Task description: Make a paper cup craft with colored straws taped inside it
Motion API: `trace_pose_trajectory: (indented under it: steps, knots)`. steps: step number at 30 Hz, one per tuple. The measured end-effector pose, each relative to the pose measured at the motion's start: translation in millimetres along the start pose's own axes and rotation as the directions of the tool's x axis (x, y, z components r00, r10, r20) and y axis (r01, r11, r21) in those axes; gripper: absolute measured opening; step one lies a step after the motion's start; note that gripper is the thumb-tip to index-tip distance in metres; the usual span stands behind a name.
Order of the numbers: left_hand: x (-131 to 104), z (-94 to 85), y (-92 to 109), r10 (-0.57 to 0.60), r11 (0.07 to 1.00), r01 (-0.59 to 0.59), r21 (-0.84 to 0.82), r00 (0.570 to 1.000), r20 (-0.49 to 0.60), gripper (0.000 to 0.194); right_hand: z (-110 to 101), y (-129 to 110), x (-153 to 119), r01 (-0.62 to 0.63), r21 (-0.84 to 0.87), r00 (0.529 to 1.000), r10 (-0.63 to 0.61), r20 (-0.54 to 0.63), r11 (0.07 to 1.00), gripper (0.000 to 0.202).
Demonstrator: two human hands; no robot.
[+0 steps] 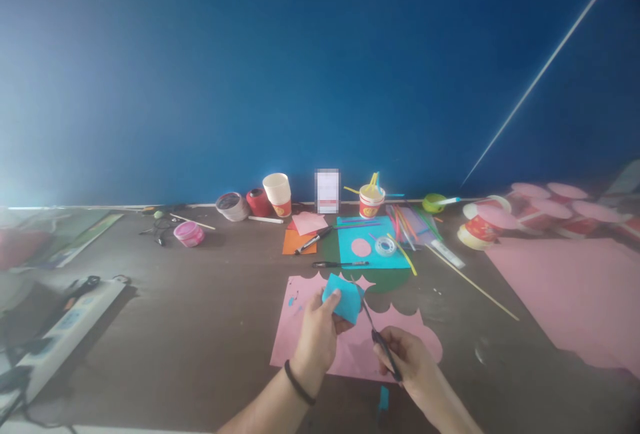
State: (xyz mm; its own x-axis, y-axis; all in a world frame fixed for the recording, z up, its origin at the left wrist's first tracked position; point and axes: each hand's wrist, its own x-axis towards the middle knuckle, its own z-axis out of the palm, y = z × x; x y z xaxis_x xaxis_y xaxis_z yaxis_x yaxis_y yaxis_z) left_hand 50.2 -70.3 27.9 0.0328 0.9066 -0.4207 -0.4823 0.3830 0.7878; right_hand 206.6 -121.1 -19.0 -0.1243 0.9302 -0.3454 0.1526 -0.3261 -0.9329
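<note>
Between the thumb and fingers of my left hand [320,331] is a piece of blue paper [344,297], held up over the table. My right hand [407,357] grips black-handled scissors [384,353], whose blades point up and away, along the right edge of the blue paper. Whether the blades touch the paper I cannot tell. Beneath both hands lies a pink paper sheet [290,337] with a scalloped far edge. A small blue scrap [383,398] rests on the table below my right hand.
Behind the hands lie a blue sheet [350,241] with a tape roll [385,246], pens and orange paper [295,242]. Paper cups [278,195] and a blurred-out upright screen [328,191] line the wall. A power strip [75,327] is at left, a large pink sheet [570,287] at right.
</note>
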Motion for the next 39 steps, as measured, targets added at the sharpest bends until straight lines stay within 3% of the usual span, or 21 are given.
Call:
trace_pose_trajectory:
  steps: [15, 27, 39]
  knots:
    - [2.6, -1.2, 0.9, 0.008, 1.0, -0.008, -0.027, 1.0, 0.013, 0.021, 0.6, -22.4, -4.6, -0.045, 0.064, 0.999, 0.046, -0.004, 0.997, 0.036]
    - [5.8, -2.7, 0.0, 0.078, 0.995, -0.074, -0.067, 0.995, 0.066, 0.018, 0.0, -23.7, -6.5, -0.032, 0.04, 0.999, 0.031, 0.023, 0.999, 0.037]
    - [4.0, -1.3, 3.2, 0.04, 0.999, -0.038, -0.028, 0.996, 0.074, 0.027, 0.2, -29.0, -9.5, -0.057, 0.022, 0.998, 0.057, 0.007, 0.998, 0.031]
